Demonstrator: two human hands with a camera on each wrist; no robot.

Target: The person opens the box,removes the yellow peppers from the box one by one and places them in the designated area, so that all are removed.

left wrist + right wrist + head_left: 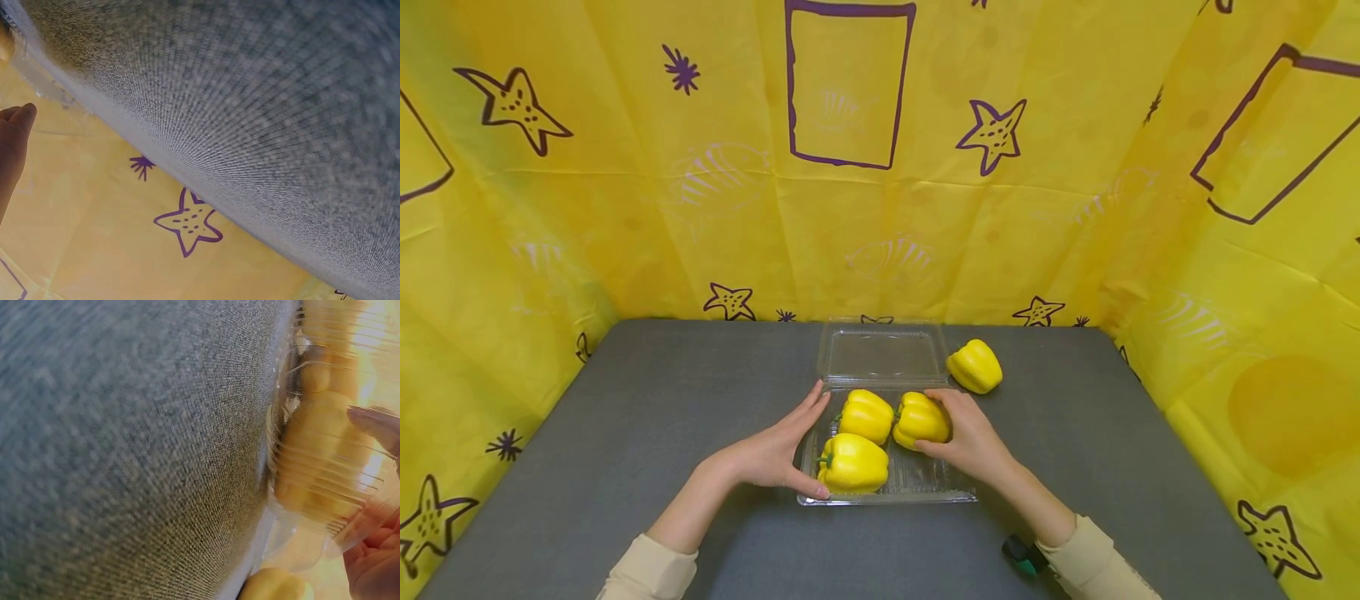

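A clear plastic clamshell box [925, 492] lies on the table with its lid [883, 354] folded back. Inside it, two yellow bell peppers stand at the left, a rear one [867, 416] and a front one [853, 463]. My right hand [966, 433] grips a third yellow bell pepper [919, 419] at the box's back right, thumb in front and fingers behind. Spread along the box's left side, my left hand [775, 446] touches its edge with thumb and fingertips. The right wrist view shows the gripped pepper [319, 456] through the ribbed plastic wall.
Another yellow bell pepper [975, 367] lies on the grey table [700, 375], right of the lid. A dark object with a green part [1024, 557] shows beside the right wrist. Yellow patterned cloth [880, 242] hangs round the back and sides.
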